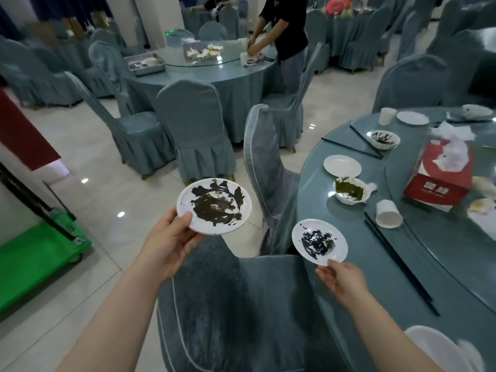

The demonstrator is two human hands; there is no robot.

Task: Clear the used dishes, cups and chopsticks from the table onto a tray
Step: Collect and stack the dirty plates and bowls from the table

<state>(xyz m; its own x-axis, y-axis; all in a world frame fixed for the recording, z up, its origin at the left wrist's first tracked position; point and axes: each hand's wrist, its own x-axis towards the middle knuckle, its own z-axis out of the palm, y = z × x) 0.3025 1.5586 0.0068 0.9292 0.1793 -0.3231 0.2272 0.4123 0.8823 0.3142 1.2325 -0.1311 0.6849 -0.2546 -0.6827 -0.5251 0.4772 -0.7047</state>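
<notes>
My left hand (pixel 169 244) grips a white plate (pixel 214 205) smeared with dark sauce, held in the air above a chair. A smaller dirty white plate (pixel 319 241) is pinched at its near rim by my right hand (pixel 342 280), at the edge of the round table (pixel 349 264). On the table lie a clean plate (pixel 342 165), a bowl with green residue (pixel 349 189), a tipped white cup (pixel 388 214), black chopsticks (pixel 400 267), another stained bowl (pixel 383 139), more chopsticks (pixel 357 147), an upright cup (pixel 387 115) and a far plate (pixel 412 118).
A red tissue box (pixel 440 178) sits on the glass turntable. Covered chairs (pixel 241 304) (pixel 264 167) stand between me and the table. A green cart (pixel 35 261) is on the left. A person works at a farther table (pixel 214 68) holding a metal tray (pixel 145 64).
</notes>
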